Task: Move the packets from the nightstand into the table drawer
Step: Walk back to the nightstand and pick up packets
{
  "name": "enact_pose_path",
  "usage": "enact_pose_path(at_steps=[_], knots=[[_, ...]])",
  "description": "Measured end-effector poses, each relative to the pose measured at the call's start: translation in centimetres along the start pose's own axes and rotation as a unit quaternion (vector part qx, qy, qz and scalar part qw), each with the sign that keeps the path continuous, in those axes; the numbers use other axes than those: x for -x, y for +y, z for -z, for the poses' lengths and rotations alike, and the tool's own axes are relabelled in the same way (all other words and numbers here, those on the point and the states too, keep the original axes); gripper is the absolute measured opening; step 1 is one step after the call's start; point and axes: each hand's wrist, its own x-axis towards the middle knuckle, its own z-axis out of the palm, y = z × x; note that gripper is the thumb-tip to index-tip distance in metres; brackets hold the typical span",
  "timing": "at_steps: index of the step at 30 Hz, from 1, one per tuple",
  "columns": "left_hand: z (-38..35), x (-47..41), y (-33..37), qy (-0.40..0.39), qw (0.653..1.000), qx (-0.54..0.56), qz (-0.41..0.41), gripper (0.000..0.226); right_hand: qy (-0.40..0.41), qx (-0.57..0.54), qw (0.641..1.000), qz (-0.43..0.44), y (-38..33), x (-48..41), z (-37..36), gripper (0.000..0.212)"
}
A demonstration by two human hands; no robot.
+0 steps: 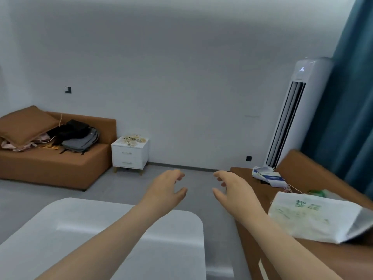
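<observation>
A small white nightstand point(129, 156) with two drawers stands against the far wall, right of a brown sofa. Several pale yellow-green packets point(132, 139) lie in a heap on its top. My left hand point(166, 185) and my right hand point(232, 186) are stretched out in front of me over the grey floor, well short of the nightstand. Both hands hold nothing, their fingers loosely curled. A white table point(113, 237) with rounded corners lies close below my left forearm; no drawer of it shows.
The brown sofa point(60, 168) at the left carries cushions, bags and clothes. A brown bench or sofa point(282, 251) at the right holds a white paper bag point(314, 219) and boxes point(268, 175). A tall white air conditioner point(292, 112) stands by a teal curtain point(351, 98).
</observation>
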Motion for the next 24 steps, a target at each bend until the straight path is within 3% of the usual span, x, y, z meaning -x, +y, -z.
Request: enact_pose_path(at_steps=[10,24], knots=[[-9.5,-7.7,11.5,-0.023,0.997,-0.003,-0.076,0.040,0.030,0.020,0.997,-0.063,13.8,1.0,6.6,0.043],[-20.4,-26.2,14.9,-0.033,0.994,0.011,-0.099,0.042,0.047,0.046,0.993,-0.093,28.9,-12.9,7.7,0.038]])
